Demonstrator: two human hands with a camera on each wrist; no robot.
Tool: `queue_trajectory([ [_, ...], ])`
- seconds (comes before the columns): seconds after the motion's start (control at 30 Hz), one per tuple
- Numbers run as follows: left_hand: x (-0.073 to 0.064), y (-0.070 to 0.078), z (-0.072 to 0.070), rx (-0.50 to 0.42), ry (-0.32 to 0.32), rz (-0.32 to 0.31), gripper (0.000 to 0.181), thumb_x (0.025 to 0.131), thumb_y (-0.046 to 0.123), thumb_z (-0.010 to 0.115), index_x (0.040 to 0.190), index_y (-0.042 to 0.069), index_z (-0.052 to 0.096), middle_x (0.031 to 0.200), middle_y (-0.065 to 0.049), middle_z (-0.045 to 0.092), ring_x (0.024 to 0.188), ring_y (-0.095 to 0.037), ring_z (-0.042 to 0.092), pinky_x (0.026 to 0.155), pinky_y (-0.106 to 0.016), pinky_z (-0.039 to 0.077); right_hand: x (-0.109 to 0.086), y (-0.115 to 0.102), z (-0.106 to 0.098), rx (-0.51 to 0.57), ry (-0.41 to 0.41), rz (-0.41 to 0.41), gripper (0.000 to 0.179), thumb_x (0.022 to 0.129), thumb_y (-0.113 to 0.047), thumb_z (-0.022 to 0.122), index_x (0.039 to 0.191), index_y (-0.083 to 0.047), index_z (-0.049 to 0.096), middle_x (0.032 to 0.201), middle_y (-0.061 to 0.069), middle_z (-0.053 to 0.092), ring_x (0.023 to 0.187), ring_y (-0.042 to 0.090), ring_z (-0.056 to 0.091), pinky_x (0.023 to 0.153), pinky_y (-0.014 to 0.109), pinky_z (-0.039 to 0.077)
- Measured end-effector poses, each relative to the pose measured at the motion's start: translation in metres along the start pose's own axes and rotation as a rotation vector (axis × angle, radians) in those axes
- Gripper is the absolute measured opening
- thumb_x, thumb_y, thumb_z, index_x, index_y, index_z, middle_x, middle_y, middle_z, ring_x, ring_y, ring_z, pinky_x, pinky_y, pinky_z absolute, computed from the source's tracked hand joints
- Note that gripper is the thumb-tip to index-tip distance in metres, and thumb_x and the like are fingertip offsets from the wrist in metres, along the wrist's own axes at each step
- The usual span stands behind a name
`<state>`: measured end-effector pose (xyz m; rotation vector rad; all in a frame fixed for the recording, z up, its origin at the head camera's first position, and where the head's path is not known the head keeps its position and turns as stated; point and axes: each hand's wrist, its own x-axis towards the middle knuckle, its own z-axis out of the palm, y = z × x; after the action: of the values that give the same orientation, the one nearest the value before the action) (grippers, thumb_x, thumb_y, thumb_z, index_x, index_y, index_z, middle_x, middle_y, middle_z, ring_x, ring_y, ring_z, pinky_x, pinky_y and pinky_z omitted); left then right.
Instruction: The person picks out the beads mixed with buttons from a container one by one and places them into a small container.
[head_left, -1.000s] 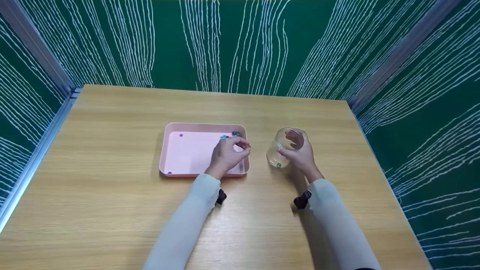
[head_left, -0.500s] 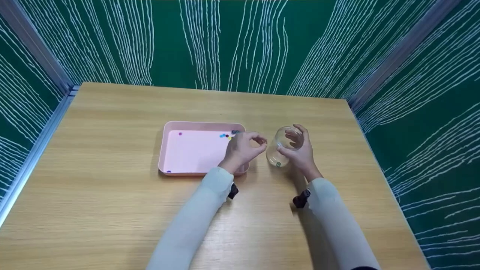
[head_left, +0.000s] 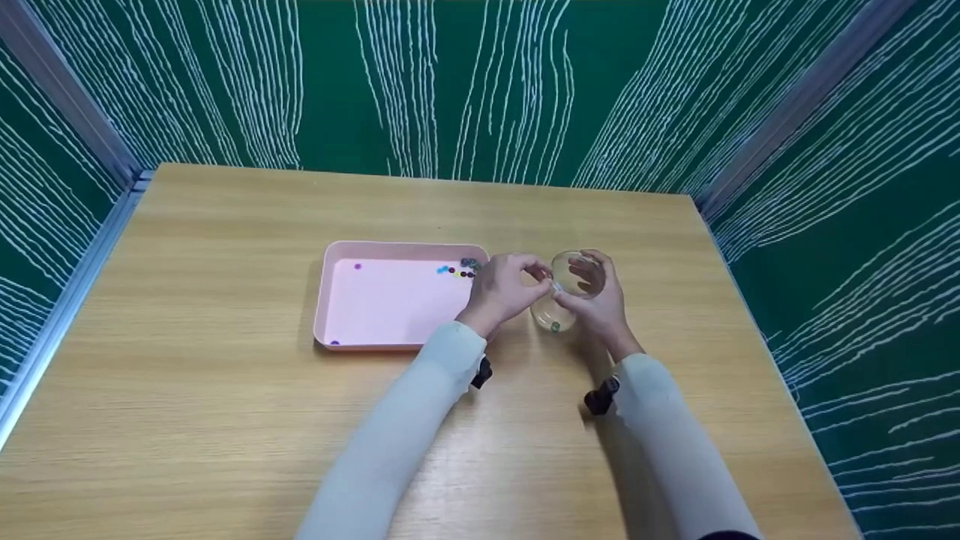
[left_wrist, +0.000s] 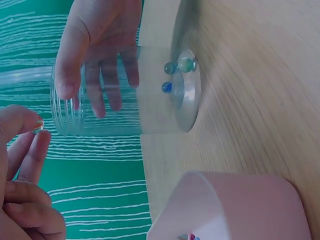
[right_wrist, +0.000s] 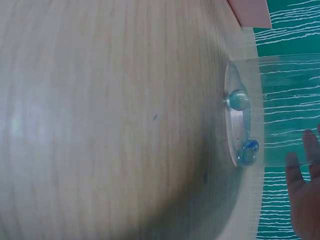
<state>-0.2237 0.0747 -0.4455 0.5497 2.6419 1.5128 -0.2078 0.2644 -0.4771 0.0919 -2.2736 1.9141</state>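
The head view looks forward and down from above; close wrist views share the jar (left_wrist: 155, 100)

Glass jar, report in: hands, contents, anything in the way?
Left hand pinching small clear marble near mouth of glass jar. Right hand gripping the jar, mouth up. Marbles inside at the bottom. Nothing seen blocking the mouth.

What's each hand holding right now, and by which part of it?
The right hand grips the clear jar around its upper part, near the mouth. The left hand pinches a small clear marble by its sides.
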Motion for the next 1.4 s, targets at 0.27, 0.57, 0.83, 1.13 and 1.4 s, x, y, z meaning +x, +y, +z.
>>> queue_trajectory([
  [0.27,0.006,0.004,0.005,0.044,-0.01,0.022,0.014,0.087,0.032,0.069,0.099,0.027,0.072,0.092,0.014,0.07,0.093,-0.01,0.064,0.08,-0.027,0.048,0.0,0.0,0.0,-0.01,0.004,-0.017,0.078,0.071,0.007,0.077,0.136,0.005,0.034,0.134,0.033,0.048,0.126,0.045,0.045,0.103,0.059,0.031],
  [0.57,0.013,0.005,0.009,0.105,-0.024,0.047,0.013,0.086,0.033,0.068,0.097,0.027,0.072,0.093,0.013,0.07,0.088,-0.011,0.066,0.07,-0.022,0.046,0.0,0.0,-0.002,-0.03,-0.01,-0.024,0.077,0.072,0.003,0.078,0.136,0.005,0.034,0.135,0.032,0.047,0.127,0.046,0.045,0.103,0.062,0.031],
  [0.83,0.014,0.007,0.01,0.07,-0.047,0.012,0.013,0.086,0.032,0.069,0.098,0.028,0.072,0.094,0.014,0.068,0.086,-0.005,0.06,0.071,-0.021,0.048,0.0,0.0,-0.001,-0.022,-0.003,-0.033,0.077,0.072,0.004,0.078,0.135,0.005,0.035,0.134,0.035,0.047,0.125,0.047,0.045,0.103,0.061,0.032],
  [1.13,0.015,0.009,0.011,0.055,-0.071,-0.025,0.014,0.087,0.031,0.069,0.101,0.028,0.071,0.095,0.013,0.067,0.089,-0.007,0.061,0.075,-0.021,0.05,-0.001,0.0,0.0,-0.027,0.001,-0.031,0.077,0.072,0.003,0.079,0.135,0.005,0.035,0.134,0.035,0.046,0.125,0.046,0.045,0.102,0.06,0.032],
  [1.4,0.016,0.01,0.011,0.076,-0.06,-0.022,0.016,0.087,0.032,0.068,0.102,0.026,0.072,0.093,0.012,0.067,0.083,-0.005,0.06,0.072,-0.021,0.05,-0.001,0.0,0.0,-0.036,0.01,-0.026,0.078,0.072,0.003,0.078,0.136,0.005,0.035,0.133,0.034,0.048,0.125,0.044,0.046,0.103,0.059,0.032],
])
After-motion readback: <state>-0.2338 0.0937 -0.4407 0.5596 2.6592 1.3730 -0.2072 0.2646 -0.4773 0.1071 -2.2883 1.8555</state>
